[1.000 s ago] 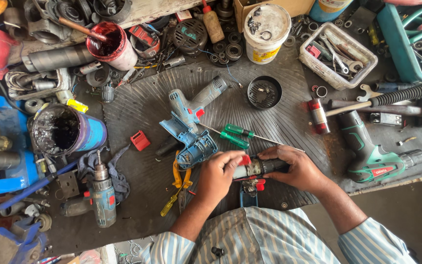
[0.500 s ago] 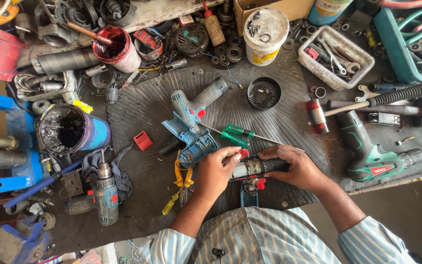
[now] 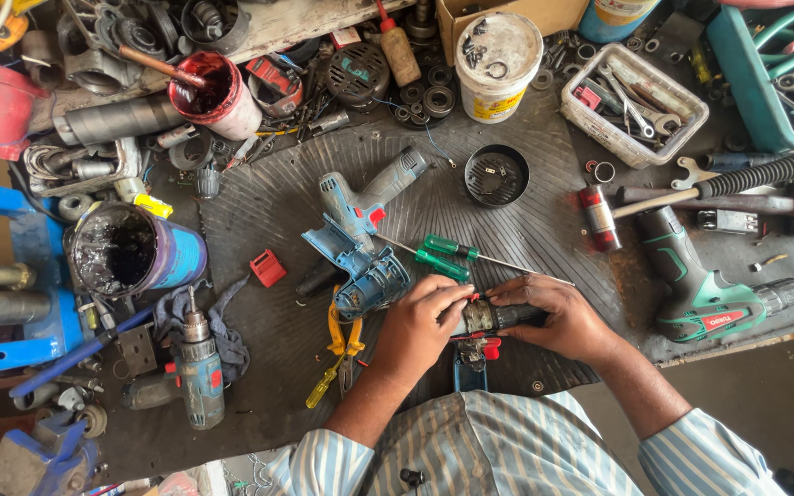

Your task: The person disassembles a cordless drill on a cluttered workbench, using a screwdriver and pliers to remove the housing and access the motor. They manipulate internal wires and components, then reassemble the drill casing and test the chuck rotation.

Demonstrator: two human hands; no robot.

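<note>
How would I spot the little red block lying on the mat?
Start at the ribbed dark mat in the middle of the bench. Left of the opened blue drill lies the red block, alone, the only small red piece there.
</note>
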